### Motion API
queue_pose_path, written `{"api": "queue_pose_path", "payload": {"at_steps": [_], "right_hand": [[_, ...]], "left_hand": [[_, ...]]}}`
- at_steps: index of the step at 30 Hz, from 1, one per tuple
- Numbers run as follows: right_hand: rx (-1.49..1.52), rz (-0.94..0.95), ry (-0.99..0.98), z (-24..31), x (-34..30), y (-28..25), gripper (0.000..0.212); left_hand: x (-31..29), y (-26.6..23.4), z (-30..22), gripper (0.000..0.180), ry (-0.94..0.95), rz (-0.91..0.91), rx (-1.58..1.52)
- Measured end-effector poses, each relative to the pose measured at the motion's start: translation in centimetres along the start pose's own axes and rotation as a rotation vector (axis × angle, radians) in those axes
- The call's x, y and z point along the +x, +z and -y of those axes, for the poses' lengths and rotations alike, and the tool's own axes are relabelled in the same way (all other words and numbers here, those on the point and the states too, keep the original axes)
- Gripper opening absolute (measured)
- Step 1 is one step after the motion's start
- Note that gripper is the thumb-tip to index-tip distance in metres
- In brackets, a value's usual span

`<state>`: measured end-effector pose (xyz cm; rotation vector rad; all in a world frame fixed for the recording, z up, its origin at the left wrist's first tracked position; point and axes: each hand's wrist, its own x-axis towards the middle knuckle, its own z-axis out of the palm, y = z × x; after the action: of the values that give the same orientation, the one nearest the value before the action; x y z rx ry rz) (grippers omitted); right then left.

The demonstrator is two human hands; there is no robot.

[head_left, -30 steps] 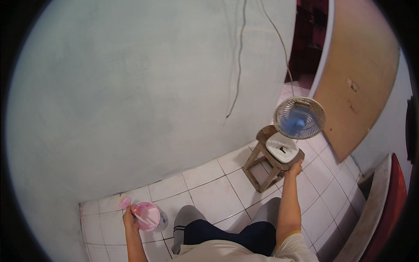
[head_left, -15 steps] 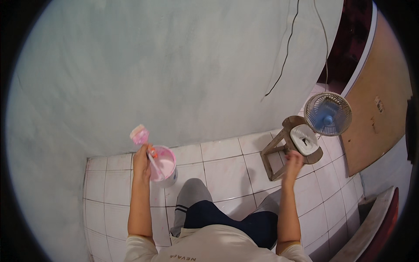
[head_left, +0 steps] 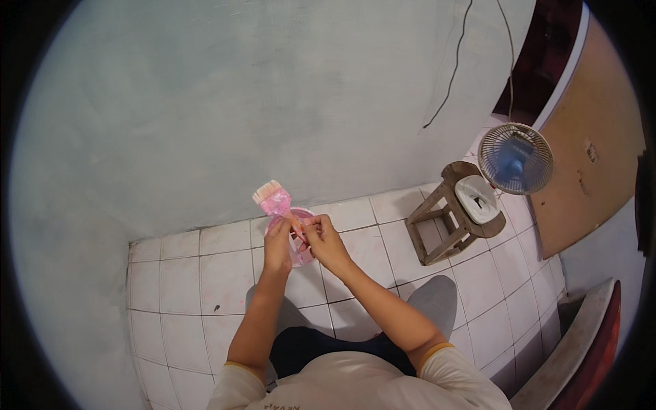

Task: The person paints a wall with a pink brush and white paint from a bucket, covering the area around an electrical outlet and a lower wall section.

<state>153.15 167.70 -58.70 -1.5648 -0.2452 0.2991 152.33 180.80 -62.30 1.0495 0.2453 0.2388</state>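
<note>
A wide paintbrush (head_left: pixel 276 203) points up and to the left, its pale bristles uppermost and its ferrule smeared pink. My left hand (head_left: pixel 277 246) is closed round the lower part of the brush. From the other side, my right hand (head_left: pixel 326 244) pinches the brush's orange handle, fingers bent. Below both hands stands a bucket (head_left: pixel 301 260) with pink paint on its rim and inside; my hands and wrists cover much of it.
A wooden stool (head_left: pixel 437 225) with a white-and-grey fan base on it stands to the right. The fan (head_left: pixel 514 158) has a blue centre. A pale wall (head_left: pixel 273 102) rises ahead, with a dark cable (head_left: pixel 451 75) hanging on it. A brown board (head_left: pixel 588 157) leans far right.
My right hand has come across from beside the stool to the brush handle. My left hand and the brush have moved right, and the brush is now over the bucket.
</note>
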Motion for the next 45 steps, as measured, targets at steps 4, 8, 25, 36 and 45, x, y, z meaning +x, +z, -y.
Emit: {"api": "queue_pose_path", "payload": {"at_steps": [4,8,25,36,45], "right_hand": [[0.09,-0.022,0.05,-2.4,-0.3,-1.8,0.026],[0.163,-0.052,0.108,-4.9,-1.6,-3.8,0.024],[-0.093,-0.504,-0.003,-6.1,-8.7,-13.2,0.029],[-0.123,-0.45,0.117,-7.9,-10.2,-13.3,0.025],[-0.352,-0.216,0.218,-4.0,-9.7,-10.4,0.023]], "left_hand": [[-1.6,1.9,3.2,0.022,-0.143,0.002,0.023],[-3.6,3.7,5.0,0.026,-0.219,0.05,0.059],[-6.2,2.2,10.4,0.029,-0.331,0.127,0.141],[-3.6,-1.1,12.9,0.041,-0.246,0.085,0.206],[-1.1,-9.6,11.6,0.036,-0.066,-0.009,0.877]]}}
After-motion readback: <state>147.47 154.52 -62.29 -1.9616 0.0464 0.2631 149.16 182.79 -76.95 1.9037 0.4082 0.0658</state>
